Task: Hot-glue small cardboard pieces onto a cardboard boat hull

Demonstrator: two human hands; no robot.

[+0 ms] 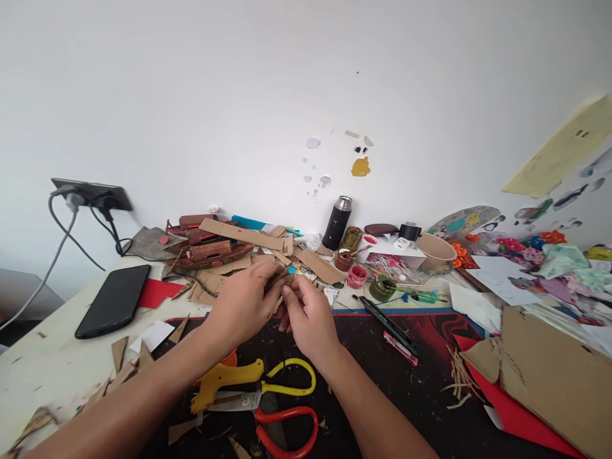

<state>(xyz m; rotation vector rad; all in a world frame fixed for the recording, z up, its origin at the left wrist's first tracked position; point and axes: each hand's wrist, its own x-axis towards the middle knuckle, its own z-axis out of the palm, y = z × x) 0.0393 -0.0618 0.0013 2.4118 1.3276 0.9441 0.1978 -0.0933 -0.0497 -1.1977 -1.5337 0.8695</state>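
Note:
My left hand (246,296) and my right hand (310,319) meet above the back part of the dark mat (382,395). Both are closed, fingertips pinching a small, thin brown piece (285,278) that looks like cardboard. Fingers cover most of it, so its full shape is hidden. Below my wrists lie scissors (289,387) with one yellow and one red handle. A yellow plastic tool (229,377), perhaps a glue gun, rests against their blades. To the right of my right hand is a dark green utility knife (389,324), beside a small red-and-white stick (400,349).
Model boats (213,252) and cardboard scraps (318,264) crowd the back. Beyond my hands stand a black flask (337,223) and paint jars (357,276). A phone (113,301) lies left; twine strands (459,379) and a cardboard sheet (549,376) lie right.

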